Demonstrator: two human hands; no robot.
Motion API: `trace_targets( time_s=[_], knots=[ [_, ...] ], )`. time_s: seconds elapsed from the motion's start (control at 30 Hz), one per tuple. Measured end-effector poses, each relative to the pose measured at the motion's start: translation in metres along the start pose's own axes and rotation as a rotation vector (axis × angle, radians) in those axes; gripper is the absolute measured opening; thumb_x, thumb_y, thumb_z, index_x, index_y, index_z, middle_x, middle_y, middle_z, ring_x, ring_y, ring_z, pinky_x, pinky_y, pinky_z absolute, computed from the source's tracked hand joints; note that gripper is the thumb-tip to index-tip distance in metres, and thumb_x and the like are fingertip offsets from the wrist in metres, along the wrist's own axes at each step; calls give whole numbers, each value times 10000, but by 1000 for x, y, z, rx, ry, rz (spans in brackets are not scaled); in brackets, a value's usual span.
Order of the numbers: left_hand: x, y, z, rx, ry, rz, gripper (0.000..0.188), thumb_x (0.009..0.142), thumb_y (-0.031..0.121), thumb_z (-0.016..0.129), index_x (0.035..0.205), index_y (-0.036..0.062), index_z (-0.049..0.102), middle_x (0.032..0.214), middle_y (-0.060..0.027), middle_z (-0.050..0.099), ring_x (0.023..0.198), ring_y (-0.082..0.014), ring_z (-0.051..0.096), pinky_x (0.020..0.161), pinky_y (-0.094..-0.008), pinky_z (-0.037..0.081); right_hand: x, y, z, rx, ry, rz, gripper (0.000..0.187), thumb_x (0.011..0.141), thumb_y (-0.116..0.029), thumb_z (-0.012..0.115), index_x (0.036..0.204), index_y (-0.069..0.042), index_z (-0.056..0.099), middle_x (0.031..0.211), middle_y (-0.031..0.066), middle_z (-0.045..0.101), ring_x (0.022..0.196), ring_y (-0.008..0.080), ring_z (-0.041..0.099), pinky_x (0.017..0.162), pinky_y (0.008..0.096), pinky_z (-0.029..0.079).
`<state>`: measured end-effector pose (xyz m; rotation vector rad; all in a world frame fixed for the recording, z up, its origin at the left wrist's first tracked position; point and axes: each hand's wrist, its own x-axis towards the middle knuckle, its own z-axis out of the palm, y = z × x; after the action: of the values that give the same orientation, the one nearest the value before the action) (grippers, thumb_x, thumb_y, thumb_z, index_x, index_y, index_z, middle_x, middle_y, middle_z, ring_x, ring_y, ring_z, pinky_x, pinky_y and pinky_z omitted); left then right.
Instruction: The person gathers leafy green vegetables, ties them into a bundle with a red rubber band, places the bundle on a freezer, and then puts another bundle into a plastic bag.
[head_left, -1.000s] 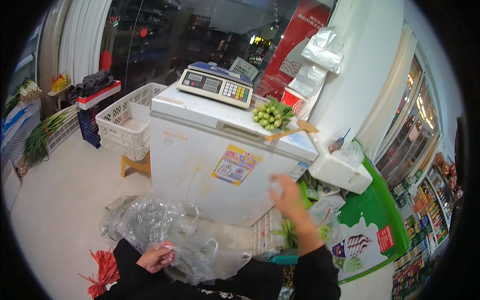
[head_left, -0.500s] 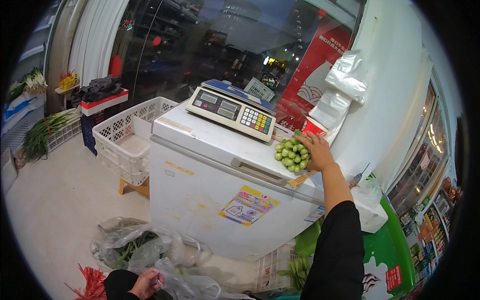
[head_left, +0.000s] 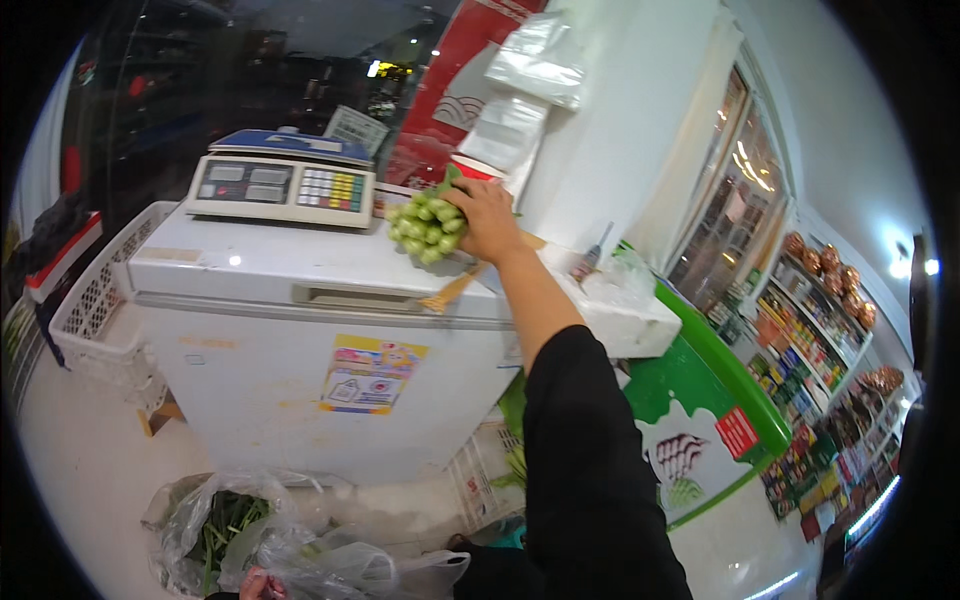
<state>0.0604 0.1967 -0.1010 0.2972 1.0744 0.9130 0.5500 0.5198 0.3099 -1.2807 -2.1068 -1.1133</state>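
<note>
On the white chest freezer's lid [head_left: 265, 262], my right hand [head_left: 490, 222] is wrapped round a bunch of leafy green vegetables [head_left: 425, 228]. Its pale, rounded stem ends face left and toward me. Left of the bunch stands a price scale [head_left: 285, 190] with nothing on its blue pan. Low at the picture's lower edge, my left hand [head_left: 262, 584] is closed on a clear plastic bag [head_left: 340, 568]; most of that hand is cut off. Beside it on the floor, another clear bag holds long green leaves [head_left: 232, 525].
A tan brush-like thing [head_left: 455, 290] lies at the freezer's front edge. Clear bags [head_left: 540, 60] hang on the wall behind. A white foam box [head_left: 640, 320] sits on a green freezer [head_left: 690, 400] at right. A white crate [head_left: 100, 335] stands left.
The view has swung to the right, so the scale and freezer sit further left. My right hand stays on the vegetable bunch. My left hand has dropped nearly out of view.
</note>
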Motion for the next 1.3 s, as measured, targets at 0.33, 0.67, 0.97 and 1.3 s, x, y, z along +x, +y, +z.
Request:
trace_targets(
  time_s=[0.33,0.67,0.97,1.3],
  knots=[
    [18,12,-28,-65,-89,305,75,955,143,539,882,134,556,760,-44,603,712,-151,610,579,-299,466,-55,0,-164,227,136,374,580,607,-318,819,1103,-68,653,1094,164,665,1040,381,618,915,502,469],
    [-109,94,63,28,-86,298,143,930,228,685,1038,166,616,890,59,613,891,-83,616,718,-241,423,-268,-270,-226,2380,-183,1103,900,746,-448,715,1440,44,422,1360,252,558,1198,373,600,1002,493,512],
    [-161,122,108,536,-205,453,321,969,369,659,1116,87,703,662,95,447,650,-35,453,550,-195,286,-328,-391,-196,2989,-334,1122,871,827,-476,710,1500,-32,381,1365,214,571,1183,355,618,1012,503,516],
    [-199,119,165,1096,-502,804,376,1061,292,515,1411,184,603,605,59,388,566,-45,400,557,-254,391,-302,-392,-225,2898,-782,1236,719,822,-278,727,1427,6,462,1270,199,639,1087,308,679,961,435,562]
  ],
)
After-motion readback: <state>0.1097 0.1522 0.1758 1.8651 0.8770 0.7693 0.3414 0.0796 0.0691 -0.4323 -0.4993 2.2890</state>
